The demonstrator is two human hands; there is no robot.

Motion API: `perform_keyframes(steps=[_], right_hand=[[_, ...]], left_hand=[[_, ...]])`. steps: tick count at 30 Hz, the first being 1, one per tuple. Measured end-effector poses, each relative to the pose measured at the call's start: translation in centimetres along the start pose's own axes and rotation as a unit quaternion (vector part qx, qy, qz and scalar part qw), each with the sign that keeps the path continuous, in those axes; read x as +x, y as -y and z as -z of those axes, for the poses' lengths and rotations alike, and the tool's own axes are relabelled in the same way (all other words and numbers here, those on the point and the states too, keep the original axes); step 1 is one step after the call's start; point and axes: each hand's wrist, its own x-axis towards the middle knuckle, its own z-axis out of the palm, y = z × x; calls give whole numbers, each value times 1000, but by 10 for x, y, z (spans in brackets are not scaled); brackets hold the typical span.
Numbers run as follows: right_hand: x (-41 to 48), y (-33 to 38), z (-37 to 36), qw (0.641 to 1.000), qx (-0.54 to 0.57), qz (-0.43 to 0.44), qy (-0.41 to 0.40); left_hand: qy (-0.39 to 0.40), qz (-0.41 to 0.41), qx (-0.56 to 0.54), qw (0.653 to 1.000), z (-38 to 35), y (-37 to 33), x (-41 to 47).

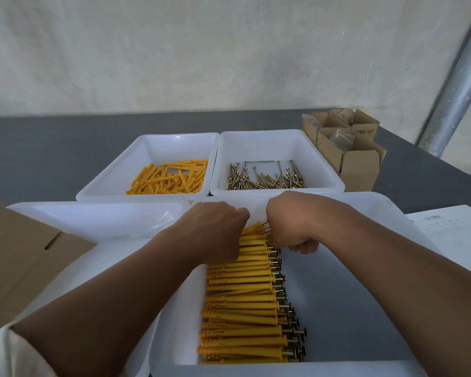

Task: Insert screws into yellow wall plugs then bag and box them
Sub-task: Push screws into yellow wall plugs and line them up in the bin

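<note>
A long row of yellow wall plugs with screws in them (245, 303) lies side by side in the near white tray (365, 308). At the far end of that row, my left hand (212, 232) grips the plug bodies with curled fingers. My right hand (291, 224) is curled round the screw-head ends of the same far plugs. Loose yellow plugs (169, 177) fill the far left tray (114, 170). Loose brass screws (264, 176) lie in the far right tray (324, 164).
A white tray with clear bags (163, 217) sits left of my hands. A flat cardboard box (19, 257) lies at the near left. Small open cartons with bagged parts (346, 142) stand at the back right. A printed sheet (452, 227) lies at the right. A metal pole (457, 85) rises behind.
</note>
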Motion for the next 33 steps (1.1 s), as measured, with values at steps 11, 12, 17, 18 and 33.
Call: perform_keyframes(steps=[11, 12, 17, 18, 33], right_hand=[[4, -4, -1, 1000, 22, -15, 8], [2, -4, 0, 1000, 14, -12, -1], [-1, -1, -2, 1000, -22, -15, -10], [-2, -1, -2, 1000, -24, -15, -5], [5, -5, 1, 1000, -13, -5, -2]], left_hand=[[-6, -22, -2, 1000, -2, 3, -1], [-9, -21, -1, 1000, -2, 3, -1], [-20, -22, 8, 1000, -6, 4, 0], [-20, -23, 8, 1000, -7, 5, 0], [-6, -14, -13, 1000, -4, 5, -1]])
